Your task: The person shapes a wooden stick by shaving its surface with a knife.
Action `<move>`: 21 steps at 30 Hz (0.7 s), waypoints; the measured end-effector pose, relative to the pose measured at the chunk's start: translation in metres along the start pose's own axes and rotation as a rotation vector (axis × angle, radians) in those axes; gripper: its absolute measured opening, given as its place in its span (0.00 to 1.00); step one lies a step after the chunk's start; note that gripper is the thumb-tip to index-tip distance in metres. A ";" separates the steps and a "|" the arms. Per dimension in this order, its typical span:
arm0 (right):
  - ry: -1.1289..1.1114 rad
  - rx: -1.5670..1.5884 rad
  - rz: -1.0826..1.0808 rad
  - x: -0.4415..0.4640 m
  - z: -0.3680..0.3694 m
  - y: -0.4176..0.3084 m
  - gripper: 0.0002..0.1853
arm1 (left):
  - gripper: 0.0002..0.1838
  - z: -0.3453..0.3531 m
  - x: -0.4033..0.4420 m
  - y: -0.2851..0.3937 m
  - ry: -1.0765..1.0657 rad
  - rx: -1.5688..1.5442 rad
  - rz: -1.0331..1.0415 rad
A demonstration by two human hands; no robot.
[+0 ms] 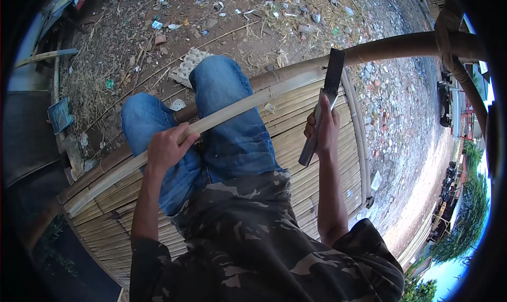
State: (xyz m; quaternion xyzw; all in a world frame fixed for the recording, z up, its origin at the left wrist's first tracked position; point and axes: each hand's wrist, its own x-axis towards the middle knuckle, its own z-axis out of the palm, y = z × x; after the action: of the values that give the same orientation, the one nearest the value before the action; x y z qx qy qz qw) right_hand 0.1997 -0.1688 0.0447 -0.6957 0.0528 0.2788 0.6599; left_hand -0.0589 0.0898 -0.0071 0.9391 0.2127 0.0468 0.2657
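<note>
A long split bamboo strip (232, 110) lies slanting across my thighs, from the lower left up toward the right. My left hand (168, 146) is closed around it near my left knee, thumb on top. In my right hand (326, 125) is a knife (333, 72) with a broad dark blade and a grey tube-like handle. The blade points away from me, close to the far right end of the strip; whether they touch I cannot tell.
I sit on a bamboo-slat platform (301, 138) edged by a thick bamboo pole (391, 49). A lashed post (449, 25) stands at the right. Beyond lies ground strewn with litter, with an egg-carton piece (187, 67) near my knee and a blue container (60, 115) at left.
</note>
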 end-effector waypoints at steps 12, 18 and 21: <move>-0.221 -0.435 0.175 -0.026 0.035 0.055 0.25 | 0.26 0.000 0.003 0.002 0.017 0.017 0.038; 0.104 -0.054 -0.059 -0.006 0.007 0.011 0.24 | 0.25 0.004 0.004 0.004 0.054 -0.007 0.026; 0.045 -0.079 -0.046 -0.007 0.007 0.005 0.24 | 0.25 -0.003 0.009 0.006 0.029 -0.012 0.035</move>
State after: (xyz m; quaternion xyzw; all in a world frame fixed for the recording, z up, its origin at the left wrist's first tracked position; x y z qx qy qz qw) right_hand 0.1890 -0.1646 0.0438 -0.7282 0.0405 0.2499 0.6368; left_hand -0.0493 0.0905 -0.0016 0.9404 0.1997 0.0663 0.2673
